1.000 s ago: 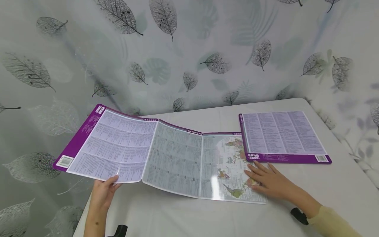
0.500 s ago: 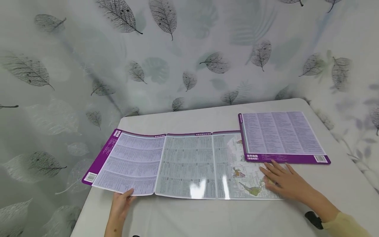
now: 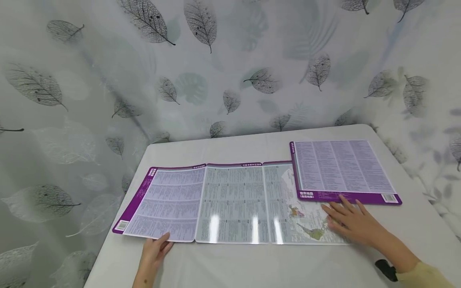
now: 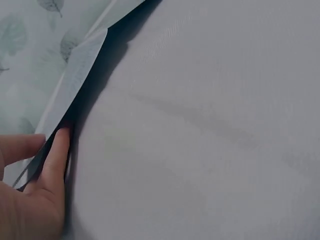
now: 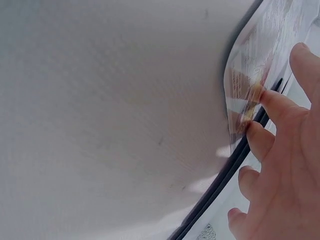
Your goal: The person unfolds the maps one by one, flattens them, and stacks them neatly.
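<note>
A glossy folding map [image 3: 235, 204] lies spread across the white table in the head view, its panels printed with text and, at right, small coloured maps. My left hand [image 3: 155, 252] pinches the near edge of its purple-edged left panel, thumb on top and fingers underneath. The left wrist view shows that panel [image 4: 85, 75] tilted, its edge between thumb and fingers [image 4: 56, 160]. With fingers spread, my right hand [image 3: 354, 224] rests on the right panel, fingertips over the border of a second purple-edged map [image 3: 342, 168]. That map covers part of the right panel.
The white table [image 3: 252, 268] reaches forward to a leaf-patterned curtain [image 3: 230, 72], which also hangs along the left and right sides. A black wrist strap piece [image 3: 386, 270] sits below my right wrist.
My left hand has moved right and down, lowering the left panel from its raised slant to near the table. The map has slid right under the second map; my right hand moved right with it.
</note>
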`<state>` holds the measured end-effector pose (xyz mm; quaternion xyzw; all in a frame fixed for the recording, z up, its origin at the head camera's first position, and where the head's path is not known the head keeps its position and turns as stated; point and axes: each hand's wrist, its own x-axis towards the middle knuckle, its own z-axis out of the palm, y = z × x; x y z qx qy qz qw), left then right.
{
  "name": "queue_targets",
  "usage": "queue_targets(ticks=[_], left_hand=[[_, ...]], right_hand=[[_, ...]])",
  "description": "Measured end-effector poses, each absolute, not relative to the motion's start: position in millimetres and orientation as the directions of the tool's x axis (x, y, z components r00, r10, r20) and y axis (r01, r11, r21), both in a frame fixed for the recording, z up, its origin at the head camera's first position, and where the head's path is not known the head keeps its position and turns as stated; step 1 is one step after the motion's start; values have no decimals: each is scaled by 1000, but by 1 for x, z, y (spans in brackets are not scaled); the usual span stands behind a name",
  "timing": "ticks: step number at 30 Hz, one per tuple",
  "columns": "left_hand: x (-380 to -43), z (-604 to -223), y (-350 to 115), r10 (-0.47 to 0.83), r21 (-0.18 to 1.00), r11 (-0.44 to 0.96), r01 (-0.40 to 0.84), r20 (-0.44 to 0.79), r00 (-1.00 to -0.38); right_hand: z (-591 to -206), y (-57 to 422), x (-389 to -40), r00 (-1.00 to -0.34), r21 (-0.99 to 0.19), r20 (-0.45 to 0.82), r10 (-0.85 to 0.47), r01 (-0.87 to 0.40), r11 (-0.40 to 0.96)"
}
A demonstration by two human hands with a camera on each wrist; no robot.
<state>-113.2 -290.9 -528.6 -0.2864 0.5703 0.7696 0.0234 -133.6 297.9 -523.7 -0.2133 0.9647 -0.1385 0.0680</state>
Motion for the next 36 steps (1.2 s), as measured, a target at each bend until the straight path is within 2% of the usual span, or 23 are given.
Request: queue_targets(ticks=[4, 9, 12, 14, 18, 21, 24, 27, 30, 36], left_hand=[[-111, -527, -298, -294, 858, -274, -434, -504, -812], [-107, -528, -305, -266, 821, -7, -571, -552, -791], [-103, -528, -309, -214, 799, 165, -579, -544, -812], [-100, -525, -310, -165, 796, 279, -537, -511, -844], [-99, -513, -306, -144, 741, 557, -375, -358, -923], [-103, -500, -291, -139, 636, 743, -209, -159, -977], [-113, -494, -269, 5, 517, 855, 37, 63, -998], [-127, -495, -241, 229, 382, 877, 291, 200, -953], [-141, -499, -214, 409, 304, 839, 452, 197, -891], [-164, -507, -165, 582, 300, 745, 596, 145, -800]], right_hand=[[-523, 298, -135, -901, -293, -68, -429, -393, 872], [-522, 299, -135, -905, -290, -63, -421, -387, 875], [-523, 299, -134, -902, -270, -41, -430, -404, 874], [-524, 299, -135, -895, -245, 3, -446, -433, 867], [-523, 300, -140, -851, -177, 195, -487, -519, 836], [-518, 303, -148, -782, -119, 356, -512, -581, 805], [-511, 307, -159, -717, -49, 457, -527, -612, 790], [-507, 310, -173, -693, -1, 485, -533, -610, 793], [-504, 311, -185, -700, 38, 453, -553, -604, 796], [-502, 305, -198, -764, 162, 264, -589, -567, 807]])
